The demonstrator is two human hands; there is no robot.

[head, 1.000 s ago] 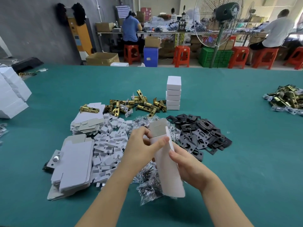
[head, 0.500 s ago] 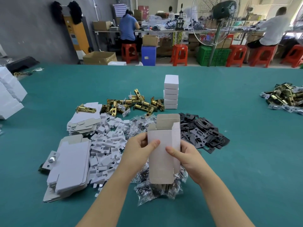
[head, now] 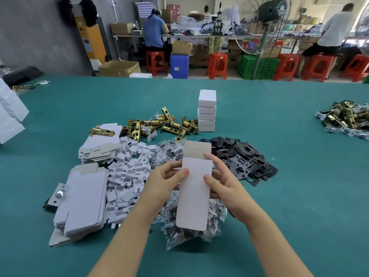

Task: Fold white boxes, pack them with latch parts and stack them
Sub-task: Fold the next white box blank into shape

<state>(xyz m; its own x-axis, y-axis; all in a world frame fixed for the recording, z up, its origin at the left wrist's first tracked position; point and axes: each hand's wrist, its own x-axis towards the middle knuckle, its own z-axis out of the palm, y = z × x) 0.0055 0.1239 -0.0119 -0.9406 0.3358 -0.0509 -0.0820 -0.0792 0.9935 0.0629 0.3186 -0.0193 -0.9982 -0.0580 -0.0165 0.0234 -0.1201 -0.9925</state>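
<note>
— Over the teal felt of the bench [head: 279, 216], what have you got in front of you?

— One white box [head: 196, 188], thin matt card, still a flattened sleeve standing tall with its rounded grey-backed top flap open and another flap hanging at the bottom. I hold it between both hands, above the bench. My left hand [head: 163, 182] grips its left edge with the thumb lying across the white front face; my right hand [head: 223, 180] grips the right edge, thumb on the front and a fingertip up by the top corner near the flap.

— And underneath it?

— A crinkly heap of clear plastic bags [head: 191, 230] with small dark parts inside, directly below the box and my wrists.

— What else is within reach?

— To my left, two piles of flat box blanks [head: 83, 200], smooth white on one side and raw grey on the other, with a small silvery plate tucked at the near pile's edge. Between those and the bags, a loose scatter of little white card inserts [head: 127, 172], notched and blocky. To my right, a pile of matt black strike plates [head: 243, 158], flat stamped metal with cut-out holes. Farther back, shiny brass latch bodies [head: 159, 126], cylindrical with square faceplates, one lying on the far blank pile.

— Any finished ones?

— A neat stack of closed boxes [head: 207, 110] stands just beyond the brass latches, well apart from my hands
</note>
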